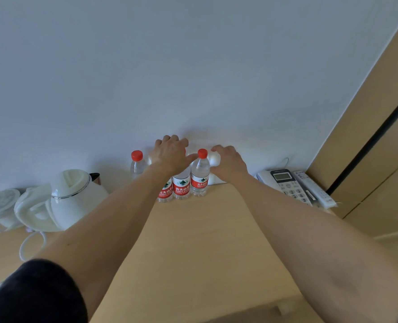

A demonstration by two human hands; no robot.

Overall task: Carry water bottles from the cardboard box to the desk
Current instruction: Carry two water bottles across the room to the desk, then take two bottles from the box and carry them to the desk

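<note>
Several clear water bottles with red caps and red labels stand in a row at the back of the wooden desk (216, 229), against the white wall. My left hand (172, 152) lies over the top of the middle bottle (181, 185), fingers curled down round its hidden cap, thumb stretched towards the right bottle (200, 176). Another bottle (165, 194) shows partly beneath my left forearm. The leftmost bottle (136, 164) stands apart. My right hand (228, 163) hovers just right of the right bottle, fingers loosely curled and holding nothing. No cardboard box is in view.
A white electric kettle (76, 194) with its cord stands at the left, with white cups (2, 206) beside it. A desk telephone (286, 183) and a remote control (314, 190) lie at the right, by a wooden cabinet (368, 148).
</note>
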